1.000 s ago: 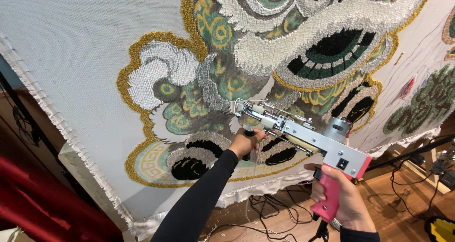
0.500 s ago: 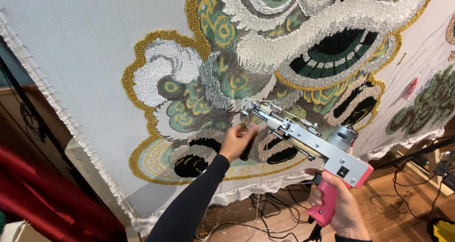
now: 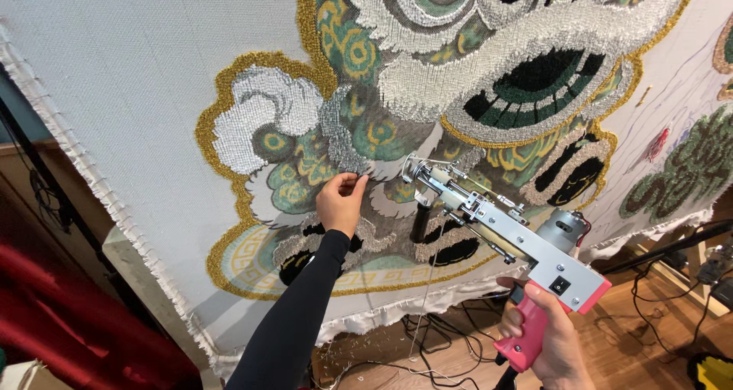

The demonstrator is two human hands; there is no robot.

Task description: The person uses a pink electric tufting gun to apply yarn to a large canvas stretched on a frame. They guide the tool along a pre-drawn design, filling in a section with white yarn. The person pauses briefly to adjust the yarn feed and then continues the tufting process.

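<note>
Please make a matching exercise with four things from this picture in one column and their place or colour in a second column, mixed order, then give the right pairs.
1. left hand
2. right hand
3. tufting gun
4. cables

a. grips the pink handle
b. lie on the wooden floor under the cloth
c. fingertips pinch at the tufted cloth
d. silver body, tip near the cloth

Pairs: 1-c, 2-a, 3-d, 4-b
</note>
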